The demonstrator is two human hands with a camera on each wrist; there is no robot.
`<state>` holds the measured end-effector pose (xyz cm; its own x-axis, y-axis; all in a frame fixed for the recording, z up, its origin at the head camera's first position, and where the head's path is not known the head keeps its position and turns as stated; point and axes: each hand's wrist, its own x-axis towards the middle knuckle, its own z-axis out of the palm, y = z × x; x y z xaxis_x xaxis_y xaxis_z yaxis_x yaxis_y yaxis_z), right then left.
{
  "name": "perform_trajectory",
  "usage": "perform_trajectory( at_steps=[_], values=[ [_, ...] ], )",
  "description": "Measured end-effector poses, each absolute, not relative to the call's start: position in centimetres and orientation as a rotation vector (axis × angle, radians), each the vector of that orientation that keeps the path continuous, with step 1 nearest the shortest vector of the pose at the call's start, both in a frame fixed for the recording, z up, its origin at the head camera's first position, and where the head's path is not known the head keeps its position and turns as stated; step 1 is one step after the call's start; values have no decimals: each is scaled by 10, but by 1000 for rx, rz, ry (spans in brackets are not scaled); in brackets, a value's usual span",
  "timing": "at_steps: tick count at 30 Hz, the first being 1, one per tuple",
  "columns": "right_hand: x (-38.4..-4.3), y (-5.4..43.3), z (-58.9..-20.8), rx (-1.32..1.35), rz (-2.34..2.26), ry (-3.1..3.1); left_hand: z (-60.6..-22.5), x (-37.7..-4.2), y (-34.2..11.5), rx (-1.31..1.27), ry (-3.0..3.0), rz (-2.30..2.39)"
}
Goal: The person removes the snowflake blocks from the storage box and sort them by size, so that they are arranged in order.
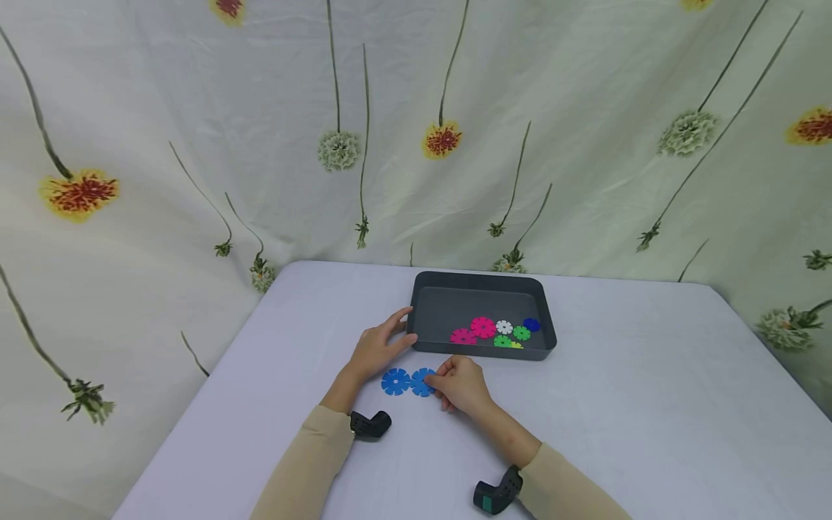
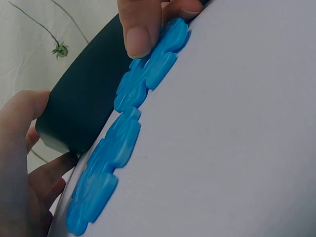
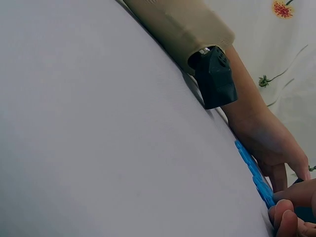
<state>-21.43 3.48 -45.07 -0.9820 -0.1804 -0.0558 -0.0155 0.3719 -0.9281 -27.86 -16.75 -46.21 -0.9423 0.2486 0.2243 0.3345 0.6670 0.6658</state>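
Observation:
Two blue notched plastic discs, snowflake-style building pieces, lie side by side on the table in front of the tray, their edges meeting. My right hand (image 1: 463, 384) pinches the right blue disc (image 1: 421, 383) at its right edge between thumb and fingers. The left blue disc (image 1: 395, 381) lies flat with no hand on it. At the front left corner of the dark grey tray (image 1: 481, 352), my left hand (image 1: 378, 348) rests its fingertips against the wall, thumb toward the front. In the left wrist view the discs (image 2: 101, 173) run in a line along the tray's base.
Inside the tray are smaller notched discs: two pink ones (image 1: 483, 327), a white one (image 1: 504, 327), green ones (image 1: 521, 333), a dark blue one (image 1: 531, 324) and a partly hidden yellow one (image 1: 516, 345). A flowered cloth (image 1: 403, 195) hangs behind the white table (image 1: 637, 375).

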Motion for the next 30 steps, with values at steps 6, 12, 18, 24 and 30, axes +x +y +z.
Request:
perform_trajectory(
  at_steps=[6, 12, 18, 24, 30],
  values=[
    [-216, 35, -452, -200, -1644, 2503, -460, -277, -167, -474, -2783, -1132],
    [-216, 34, -451, -220, -1625, 2516, -459, -277, -167, -468, -2783, -1137],
    [-214, 34, -450, -217, -1629, 2518, -461, -278, -167, -469, -2787, -1124],
    [-214, 34, -451, -205, -1648, 2502, -462, -278, -168, -461, -2792, -1122],
    [-217, 39, -451, -247, -1696, 2406, -462, -279, -167, -448, -2793, -1135]
  ],
)
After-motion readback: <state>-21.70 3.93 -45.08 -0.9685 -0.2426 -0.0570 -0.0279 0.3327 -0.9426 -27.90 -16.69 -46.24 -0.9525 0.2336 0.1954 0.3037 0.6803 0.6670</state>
